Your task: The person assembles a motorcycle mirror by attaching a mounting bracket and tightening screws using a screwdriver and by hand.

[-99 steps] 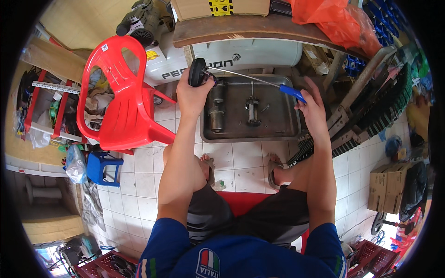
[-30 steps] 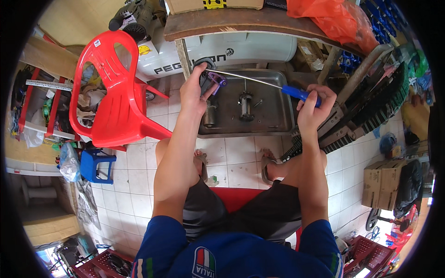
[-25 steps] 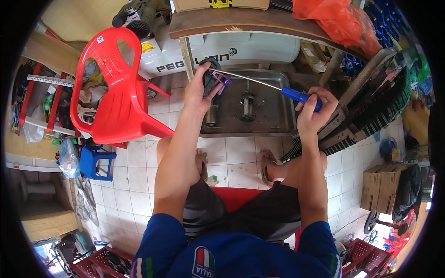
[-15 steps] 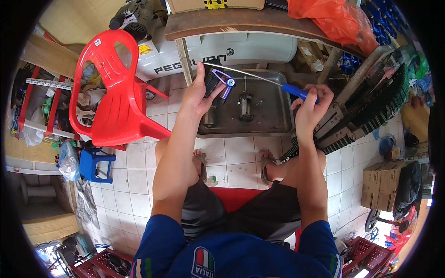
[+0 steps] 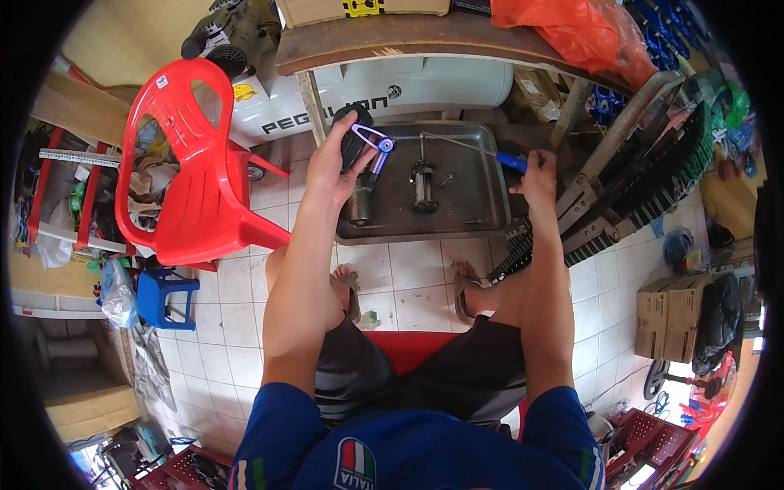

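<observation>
My left hand (image 5: 328, 167) grips a black part with a purple metal bracket (image 5: 385, 147), a small round bolt head showing at the bracket's corner. Its exact kind is unclear. The fingers of my right hand (image 5: 540, 181) are closed on the blue handle of a long screwdriver (image 5: 511, 162). The thin shaft points left, above the far side of a dark metal tray (image 5: 478, 192). A spool-shaped hub (image 5: 423, 189) with an axle stands in the tray, a small bolt (image 5: 445, 180) beside it. Below my left hand is a grey metal cylinder (image 5: 359, 206).
A red plastic chair (image 5: 196, 180) and a blue stool (image 5: 167, 298) stand to the left. Beyond the tray are a wooden bench (image 5: 425, 37) and a white tank (image 5: 457, 82). Ribbed black and metal parts (image 5: 608, 216) lean at the right, near cardboard boxes (image 5: 670, 322).
The screwdriver has swung away from the purple and black part; its tip is now lower and further right. My right hand has moved slightly down. The part remains in my left hand.
</observation>
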`<state>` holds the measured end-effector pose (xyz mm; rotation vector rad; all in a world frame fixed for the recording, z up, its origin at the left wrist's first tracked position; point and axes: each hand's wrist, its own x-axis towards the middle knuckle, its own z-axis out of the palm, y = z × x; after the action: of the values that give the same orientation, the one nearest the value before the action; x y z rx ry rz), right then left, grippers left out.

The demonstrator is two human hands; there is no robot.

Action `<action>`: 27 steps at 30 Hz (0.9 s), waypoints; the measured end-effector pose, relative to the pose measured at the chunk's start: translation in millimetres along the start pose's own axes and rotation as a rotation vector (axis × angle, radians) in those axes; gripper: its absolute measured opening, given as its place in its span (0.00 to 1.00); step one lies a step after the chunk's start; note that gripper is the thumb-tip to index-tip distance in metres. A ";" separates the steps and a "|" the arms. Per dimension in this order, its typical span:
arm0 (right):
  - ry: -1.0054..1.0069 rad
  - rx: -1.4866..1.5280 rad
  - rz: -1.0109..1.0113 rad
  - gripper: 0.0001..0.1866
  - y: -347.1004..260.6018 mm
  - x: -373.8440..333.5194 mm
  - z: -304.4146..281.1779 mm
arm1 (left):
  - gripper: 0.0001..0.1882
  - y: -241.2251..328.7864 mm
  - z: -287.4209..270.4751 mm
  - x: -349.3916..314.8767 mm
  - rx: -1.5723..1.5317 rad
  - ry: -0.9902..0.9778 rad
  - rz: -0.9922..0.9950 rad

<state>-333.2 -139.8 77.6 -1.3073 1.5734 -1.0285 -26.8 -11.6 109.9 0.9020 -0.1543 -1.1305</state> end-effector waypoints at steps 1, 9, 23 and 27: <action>-0.012 0.010 0.018 0.20 2.5 1.1 0.8 | 0.16 0.0 0.6 -0.4 0.006 -0.008 0.000; -0.228 0.226 0.191 0.22 13.8 5.0 -4.2 | 0.15 0.9 -0.2 -0.4 0.019 -0.017 -0.009; -0.439 -0.572 -0.126 0.22 49.7 23.1 -8.2 | 0.24 -0.7 2.1 -2.4 0.076 -0.053 -0.091; -0.459 -0.998 -0.229 0.27 60.4 14.2 11.2 | 0.28 -2.8 4.8 -4.4 0.091 -0.028 -0.079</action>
<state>-343.2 -147.2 15.9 -2.2216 1.6170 0.0510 -33.3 -10.9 112.5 0.9804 -0.1961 -1.2172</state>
